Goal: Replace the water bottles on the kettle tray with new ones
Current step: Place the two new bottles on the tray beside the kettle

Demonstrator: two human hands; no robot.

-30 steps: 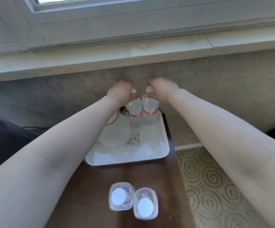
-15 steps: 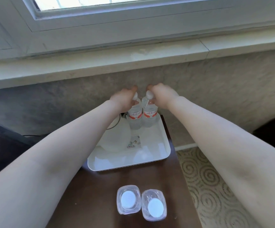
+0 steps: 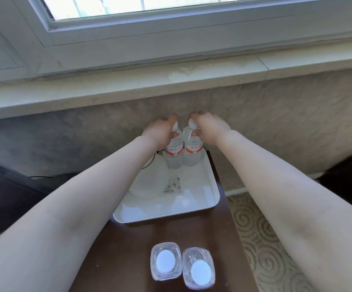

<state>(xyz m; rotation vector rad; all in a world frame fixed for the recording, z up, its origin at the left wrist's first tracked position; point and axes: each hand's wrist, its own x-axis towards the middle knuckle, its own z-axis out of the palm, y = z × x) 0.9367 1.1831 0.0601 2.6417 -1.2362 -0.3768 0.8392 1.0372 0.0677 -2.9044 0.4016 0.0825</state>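
Two clear water bottles with red-and-white labels stand side by side at the far end of the white kettle tray (image 3: pixel 204 207). My left hand (image 3: pixel 159 133) is closed around the neck and cap of the left bottle (image 3: pixel 174 154). My right hand (image 3: pixel 209 128) grips the neck and cap of the right bottle (image 3: pixel 193 153). Two more clear bottles with white caps stand upright on the dark wooden table near me: one on the left (image 3: pixel 166 261) and one on the right (image 3: pixel 199 270), touching each other.
A white kettle (image 3: pixel 152 184) sits on the tray's left part, partly behind my left forearm, with a small packet (image 3: pixel 172 186) beside it. The narrow table (image 3: pixel 128 245) ends at patterned carpet (image 3: pixel 261 239) on the right. A wall and window sill rise just behind the tray.
The view has tilted and shifted slightly. Both hands have settled from above the bottle tops onto the necks of the two tray bottles. The bottles on the table have not moved.
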